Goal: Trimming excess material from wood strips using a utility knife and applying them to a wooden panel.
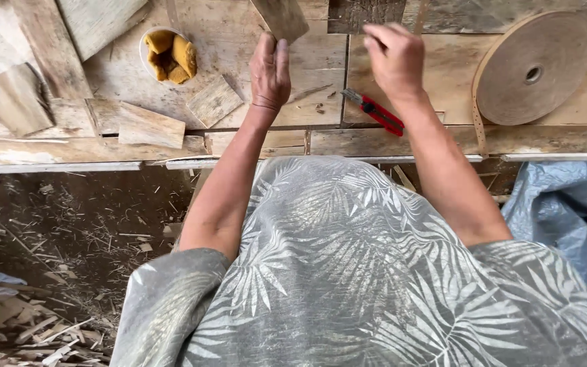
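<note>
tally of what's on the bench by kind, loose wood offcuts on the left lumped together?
Small wood offcuts, left side: 4, e.g. and
Wood piece held in left hand: 1
Red utility knife: 1
Roll of tan strip: 1
White cup with yellow sponge: 1
Total: 8

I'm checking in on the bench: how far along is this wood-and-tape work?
Early, it seems. Done: little shows beyond cut wood pieces lying on the bench. In hand: the left hand holds a small wood block; the right hand is closed above the bench, contents unclear. Left: the tape roll looks mostly wound, and the red knife lies idle.
</note>
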